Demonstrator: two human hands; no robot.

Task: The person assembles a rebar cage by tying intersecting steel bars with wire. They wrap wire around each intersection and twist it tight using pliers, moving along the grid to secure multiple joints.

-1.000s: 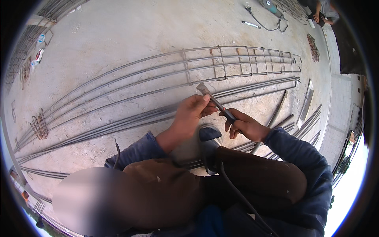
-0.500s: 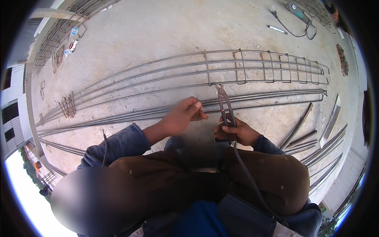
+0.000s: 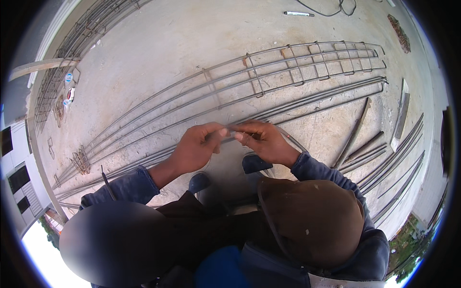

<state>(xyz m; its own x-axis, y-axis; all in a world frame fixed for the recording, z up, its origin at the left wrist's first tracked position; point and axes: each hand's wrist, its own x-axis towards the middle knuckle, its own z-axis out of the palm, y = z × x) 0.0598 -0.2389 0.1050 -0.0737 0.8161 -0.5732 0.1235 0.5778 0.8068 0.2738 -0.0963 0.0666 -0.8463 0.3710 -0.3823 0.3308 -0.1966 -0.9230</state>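
My left hand (image 3: 198,146) has thumb and forefinger pinched together; whatever is between them is too small to make out. Its fingertips almost meet those of my right hand (image 3: 263,140), whose fingers are curled. From behind the right hand sticks out a dark handle with a red mark, part of the pincers (image 3: 291,138); their jaws are hidden. Beyond both hands lies a rebar cage (image 3: 307,67) of long bars with square stirrups. Its leftmost stirrup (image 3: 211,89) looks blurred. Straight loose bars (image 3: 317,98) run just under and past my hands.
Stacked rebar cages (image 3: 91,29) line the far left, near small containers (image 3: 69,86). Loose stirrups (image 3: 80,161) sit around the bars' left end. A marker (image 3: 298,14) and a cord (image 3: 331,10) lie far off. More bars and dark lengths (image 3: 355,129) lie at right.
My hands have come together, fingertips nearly touching. The pincers, upright in my right hand before, are now mostly hidden behind it. The view has shifted, and the grinder has left it.
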